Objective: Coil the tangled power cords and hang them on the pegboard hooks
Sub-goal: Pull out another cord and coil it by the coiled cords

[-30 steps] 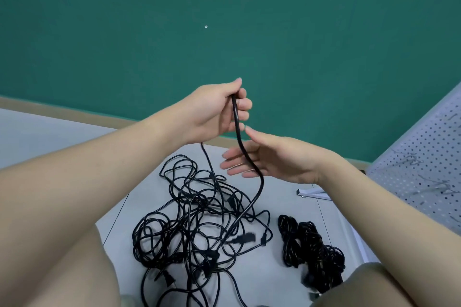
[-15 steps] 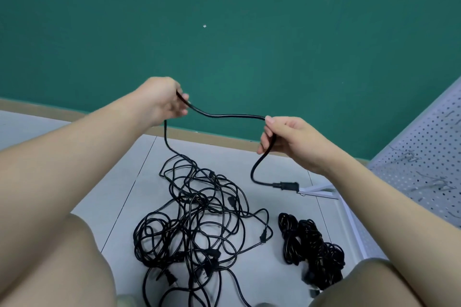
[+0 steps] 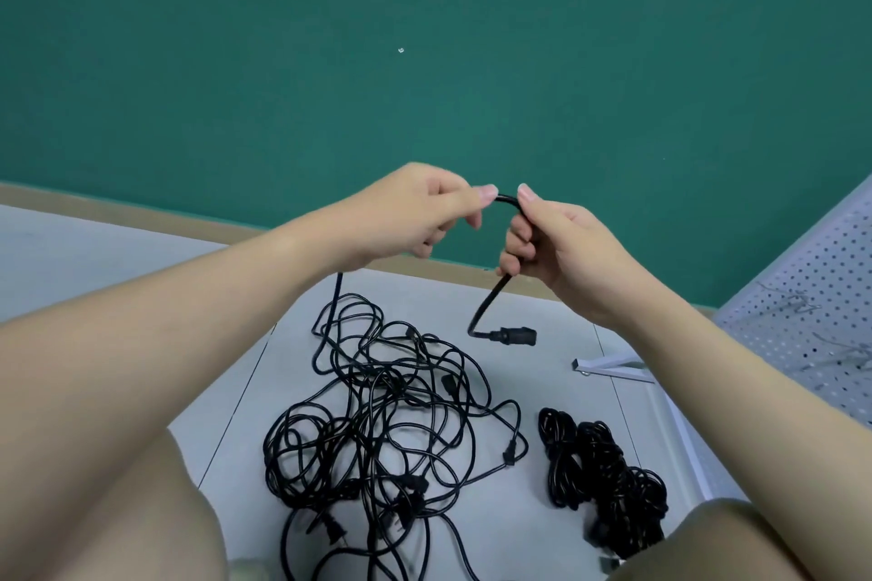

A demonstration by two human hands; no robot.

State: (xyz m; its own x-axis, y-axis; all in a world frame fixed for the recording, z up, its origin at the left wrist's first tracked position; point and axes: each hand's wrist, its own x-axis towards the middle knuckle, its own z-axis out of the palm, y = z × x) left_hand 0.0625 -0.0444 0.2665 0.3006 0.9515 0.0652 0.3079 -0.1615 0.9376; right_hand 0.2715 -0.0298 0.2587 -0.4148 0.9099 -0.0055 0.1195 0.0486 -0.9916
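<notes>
Head view: I see both hands raised in front of the green wall [image 3: 424, 38], close together, with a short black arc of cord [image 3: 507, 199] bridging them. The left hand [image 3: 415, 215] pinches the cord between thumb and curled fingers; the right hand [image 3: 549, 241] is wrapped around it, fingers curled over the strand. Below the right hand the cord drops and bends to a plug [image 3: 514, 336] that hangs above the floor [image 3: 557, 392] (whether it touches the floor I cannot tell). From under the left hand the other run of the cord falls into the tangle [image 3: 391, 429], a loose black heap on the floor between my knees. Just right of the tangle, apart from it, lies a bundle [image 3: 604, 476] of coiled cords, its near end hidden behind my right knee. The pegboard [image 3: 811, 311] slants in at the right edge, with wire hooks [image 3: 844, 351] on it, and a white frame foot [image 3: 608, 367] rests on the floor beside it. Bare floor shows between plug, bundle and foot.
</notes>
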